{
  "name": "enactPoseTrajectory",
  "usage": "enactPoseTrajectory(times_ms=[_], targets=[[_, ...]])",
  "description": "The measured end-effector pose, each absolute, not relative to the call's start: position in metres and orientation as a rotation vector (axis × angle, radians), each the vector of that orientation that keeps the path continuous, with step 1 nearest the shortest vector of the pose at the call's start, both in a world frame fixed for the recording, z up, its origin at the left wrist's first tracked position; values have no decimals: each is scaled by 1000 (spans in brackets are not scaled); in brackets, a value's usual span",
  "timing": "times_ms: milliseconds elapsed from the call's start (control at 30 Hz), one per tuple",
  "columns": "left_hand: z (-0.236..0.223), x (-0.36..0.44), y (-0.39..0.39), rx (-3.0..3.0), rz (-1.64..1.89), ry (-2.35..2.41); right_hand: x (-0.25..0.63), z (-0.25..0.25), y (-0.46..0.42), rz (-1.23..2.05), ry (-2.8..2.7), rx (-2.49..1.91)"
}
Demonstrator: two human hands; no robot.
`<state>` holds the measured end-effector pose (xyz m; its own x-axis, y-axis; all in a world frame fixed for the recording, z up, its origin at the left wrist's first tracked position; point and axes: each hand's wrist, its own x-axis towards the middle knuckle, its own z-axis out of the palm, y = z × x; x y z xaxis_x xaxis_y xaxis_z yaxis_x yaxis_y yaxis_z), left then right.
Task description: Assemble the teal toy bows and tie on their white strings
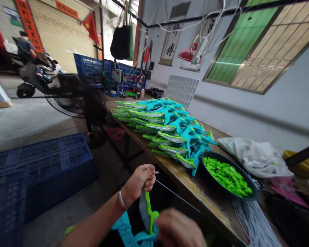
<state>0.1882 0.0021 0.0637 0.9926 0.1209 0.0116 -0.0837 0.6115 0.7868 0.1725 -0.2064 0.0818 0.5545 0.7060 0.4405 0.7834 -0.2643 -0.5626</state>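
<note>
My left hand (pixel 143 179) is closed around the upper end of a toy crossbow's green and clear bow limb (pixel 146 207). A knotted white cord (pixel 176 195) runs from beside its fingers down to the right. The toy crossbow's turquoise body (pixel 125 228) is low in front of me, partly cut off by the frame. My right hand (pixel 181 228) is by the middle of the toy, over part of the turquoise body. It is smeared by motion, so its fingers and any grip do not show clearly.
Many similar toy crossbows (pixel 167 127) are piled on the wooden table (pixel 208 202). Beside them are a dark basin of green parts (pixel 225 176), a bundle of white cords (pixel 254 223) and a white sack (pixel 257 156). Blue crates (pixel 67 154) and a fan (pixel 72 96) stand left.
</note>
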Motion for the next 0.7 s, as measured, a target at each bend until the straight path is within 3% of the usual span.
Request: enactPoseTrajectory(times_ms=[167, 533, 700], targets=[[67, 178, -9, 935, 72, 22, 213, 118, -162, -683, -1214, -1966], [63, 182, -7, 910, 35, 6, 212, 107, -146, -592, -1281, -1962], [61, 176, -10, 917, 9, -15, 229, 114, -149, -1132, -1194, -2049]])
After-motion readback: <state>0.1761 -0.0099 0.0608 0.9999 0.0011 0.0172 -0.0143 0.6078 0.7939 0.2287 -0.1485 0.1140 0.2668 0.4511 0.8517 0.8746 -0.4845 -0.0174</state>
